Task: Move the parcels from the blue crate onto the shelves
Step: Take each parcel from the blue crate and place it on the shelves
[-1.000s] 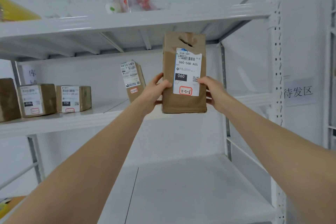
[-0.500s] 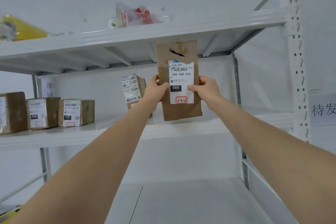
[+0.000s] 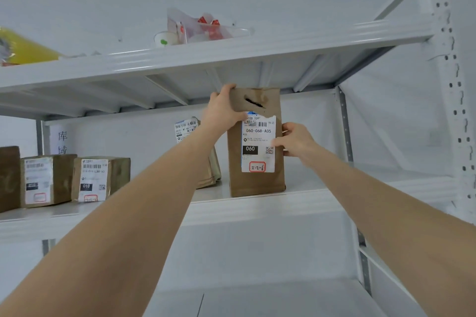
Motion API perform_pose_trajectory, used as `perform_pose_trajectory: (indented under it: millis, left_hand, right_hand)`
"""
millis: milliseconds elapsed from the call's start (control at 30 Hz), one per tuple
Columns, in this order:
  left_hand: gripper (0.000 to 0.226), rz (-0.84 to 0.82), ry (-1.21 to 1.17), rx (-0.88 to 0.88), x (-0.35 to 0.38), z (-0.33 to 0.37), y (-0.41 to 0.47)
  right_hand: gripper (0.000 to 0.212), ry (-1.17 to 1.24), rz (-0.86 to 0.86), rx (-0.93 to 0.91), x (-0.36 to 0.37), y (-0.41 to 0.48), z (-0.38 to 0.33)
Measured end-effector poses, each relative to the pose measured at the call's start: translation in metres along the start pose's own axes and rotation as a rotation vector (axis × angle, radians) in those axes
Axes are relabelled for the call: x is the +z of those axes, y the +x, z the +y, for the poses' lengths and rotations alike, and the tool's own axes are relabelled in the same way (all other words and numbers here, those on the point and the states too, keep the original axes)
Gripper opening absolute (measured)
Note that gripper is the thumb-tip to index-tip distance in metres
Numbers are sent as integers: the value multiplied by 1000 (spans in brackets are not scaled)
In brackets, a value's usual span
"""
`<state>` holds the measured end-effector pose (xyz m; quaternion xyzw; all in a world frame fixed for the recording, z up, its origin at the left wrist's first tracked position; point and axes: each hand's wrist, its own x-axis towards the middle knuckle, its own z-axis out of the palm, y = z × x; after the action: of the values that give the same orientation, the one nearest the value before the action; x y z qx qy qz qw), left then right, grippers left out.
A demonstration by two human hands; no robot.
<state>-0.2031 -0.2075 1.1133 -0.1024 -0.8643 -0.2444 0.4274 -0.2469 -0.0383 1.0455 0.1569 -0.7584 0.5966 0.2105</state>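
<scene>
A tall brown paper parcel (image 3: 257, 180) with a white label marked 060 stands upright on the middle shelf (image 3: 304, 201), near its front edge. My left hand (image 3: 222, 110) grips the parcel's top left corner. My right hand (image 3: 296, 140) holds its right edge at mid height, thumb on the label. Another labelled brown parcel (image 3: 210, 170) leans just behind and left of it, partly hidden by my left arm. The blue crate is out of view.
Three brown boxes (image 3: 100, 179) with labels stand at the left of the same shelf. The upper shelf (image 3: 231, 51) holds a plastic bag, a cup and a yellow item. A white upright post (image 3: 448, 85) bounds the right. A lower shelf (image 3: 270, 298) lies below.
The parcel went from being held in the air in front of the shelf to standing on the middle shelf. My left hand slid up from its side to its top corner.
</scene>
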Motion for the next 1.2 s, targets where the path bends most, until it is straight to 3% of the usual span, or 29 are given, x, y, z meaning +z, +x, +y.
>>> perform_pose_trajectory:
  millis: [133, 233, 433, 767, 967, 1200]
  left_hand:
    - [80, -27, 40, 26, 0, -9, 15]
    - [81, -51, 56, 38, 2, -14, 20]
    - [88, -113, 46, 13, 3, -19, 22]
    - [90, -107, -10, 8, 9, -22, 23]
    - [105, -126, 129, 32, 15, -19, 24]
    - [97, -124, 289, 29, 13, -11, 19]
  right_hand:
    - [88, -191, 225, -184, -6, 14, -25]
    - [103, -310, 225, -330, -4, 23, -47]
    - [98, -603, 79, -338, 7, 41, -61]
    - [94, -582, 112, -285, 2, 41, -58]
    - [111, -606, -1, -212, 1, 31, -62]
    - [111, -707, 19, -236, 3, 33, -60]
